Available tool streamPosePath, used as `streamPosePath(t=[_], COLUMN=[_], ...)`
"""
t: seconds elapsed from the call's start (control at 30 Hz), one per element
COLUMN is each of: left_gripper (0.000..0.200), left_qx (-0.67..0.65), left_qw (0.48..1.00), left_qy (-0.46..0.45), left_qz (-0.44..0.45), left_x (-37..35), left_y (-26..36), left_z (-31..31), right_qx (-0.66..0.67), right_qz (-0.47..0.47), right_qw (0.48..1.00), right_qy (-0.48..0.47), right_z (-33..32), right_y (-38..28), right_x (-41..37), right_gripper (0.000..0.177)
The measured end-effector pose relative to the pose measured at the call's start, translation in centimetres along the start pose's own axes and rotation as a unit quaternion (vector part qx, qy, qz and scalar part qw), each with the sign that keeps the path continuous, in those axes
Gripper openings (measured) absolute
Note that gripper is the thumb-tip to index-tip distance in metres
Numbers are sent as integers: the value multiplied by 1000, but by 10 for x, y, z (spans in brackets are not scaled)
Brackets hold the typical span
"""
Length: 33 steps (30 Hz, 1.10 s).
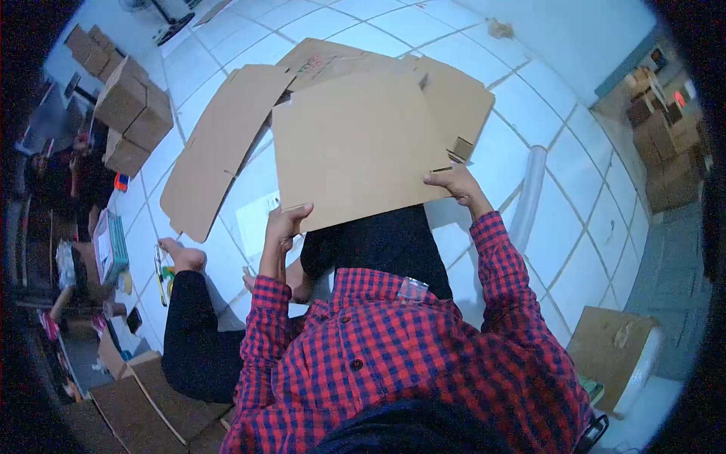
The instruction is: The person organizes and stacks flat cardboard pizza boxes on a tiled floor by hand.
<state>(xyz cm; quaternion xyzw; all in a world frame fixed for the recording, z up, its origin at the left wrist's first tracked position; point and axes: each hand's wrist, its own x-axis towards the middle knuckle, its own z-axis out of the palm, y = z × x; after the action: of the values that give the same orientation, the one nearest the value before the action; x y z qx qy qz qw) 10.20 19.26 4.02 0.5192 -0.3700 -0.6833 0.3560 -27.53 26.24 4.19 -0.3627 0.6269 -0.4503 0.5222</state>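
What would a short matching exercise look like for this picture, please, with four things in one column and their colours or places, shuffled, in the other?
Things:
1. Cardboard sheet
2. Pale tube
3. Shirt
4. Trousers

Colours and places:
A. Red and dark blue checks
B. Lying on the tiled floor, off to the right
C. Plain black
D. Held by the left hand and the right hand

Right pairs: 1-D; 2-B; 3-A; 4-C

One camera is sitting on the person's head, looking forward and down, close above the two hands (286, 227) (456, 183). The round edges are going dark, so things there are perhaps unclear.
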Motion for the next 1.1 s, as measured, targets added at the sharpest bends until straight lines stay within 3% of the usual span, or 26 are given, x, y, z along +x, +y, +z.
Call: streamPosePath(t=[0.17,0.2,0.23,0.3,0.33,0.4,0.43,0.53,0.6,0.63,0.7,0.77,0.83,0.97,1.03,1.1], left_gripper=[39,38,37,37,36,33,33,35,42,43,43,43,43,48,50,60], left_qx=[119,142,170,183,178,180,182,232,307,268,266,296,325,397,445,458], left_qw=[986,981,961,947,945,932,932,912,863,855,895,899,902,879,863,853], left_qy=[45,18,-3,-11,-60,-77,-83,-112,-143,-175,-159,-144,-125,-68,-33,-83], left_qz=[106,130,220,262,269,304,301,320,375,409,321,290,255,255,236,237], left_x=[4,8,5,15,32,56,79,139,171,190,238,260,293,328,321,329], left_y=[44,63,87,129,147,174,179,172,150,132,96,82,62,43,50,51], left_z=[8,12,28,59,66,103,117,158,186,195,204,213,212,208,211,211], right_qx=[35,42,45,62,66,87,88,-15,-61,-106,-117,-126,-197,-263,-287,-298], right_qz=[-108,-120,-115,-174,-169,-277,-275,-272,-245,-220,-170,-118,5,10,58,-22], right_qw=[993,991,992,981,981,945,945,914,906,898,894,889,865,828,842,775], right_qy=[18,34,38,63,68,149,156,302,339,367,397,423,462,495,453,556], right_z=[-1,-3,-7,-19,-26,-41,-49,-63,-76,-83,-89,-87,-80,-72,-70,-63], right_y=[-20,-22,-35,-72,-79,-85,-76,-37,17,40,61,64,53,88,93,99], right_x=[-2,1,0,-3,3,14,22,42,66,77,88,94,94,124,127,135], right_gripper=[41,40,40,37,37,31,31,28,30,32,35,38,52,58,60,61])
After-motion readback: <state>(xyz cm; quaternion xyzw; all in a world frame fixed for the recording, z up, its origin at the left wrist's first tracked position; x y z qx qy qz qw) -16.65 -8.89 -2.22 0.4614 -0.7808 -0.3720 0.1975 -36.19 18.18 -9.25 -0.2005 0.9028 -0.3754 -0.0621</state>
